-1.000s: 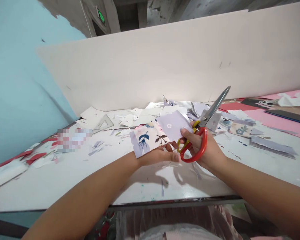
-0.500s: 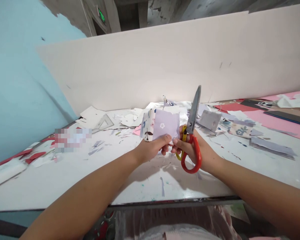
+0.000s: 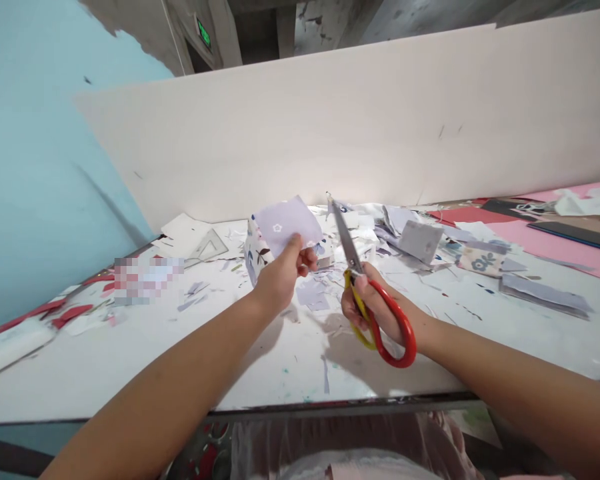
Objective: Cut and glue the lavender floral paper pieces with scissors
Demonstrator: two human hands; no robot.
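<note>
My left hand (image 3: pixel 280 277) is closed on a folded piece of patterned paper (image 3: pixel 283 227), lilac with a small white flower, held upright above the white table (image 3: pixel 130 353). A floral printed side shows at its left edge. My right hand (image 3: pixel 375 310) grips a pair of scissors (image 3: pixel 367 287) with red and yellow handles. Their shut blades point up and away to the left, the tip close to the right of the paper without touching it. A small lilac offcut (image 3: pixel 313 295) lies on the table between the two hands.
Paper scraps and patterned pieces (image 3: pixel 420 240) litter the far half of the table. A clear set square (image 3: pixel 207 247) lies at the back left. Pink and red sheets (image 3: pixel 555 243) cover the right side. A tall pale board (image 3: pixel 355 120) stands along the back; the table's near edge (image 3: pixel 330 405) runs close to my body.
My left hand has carried the paper up and left, away from the scissors. The right hand has dropped lower, and the blades have swung from pointing right to pointing left.
</note>
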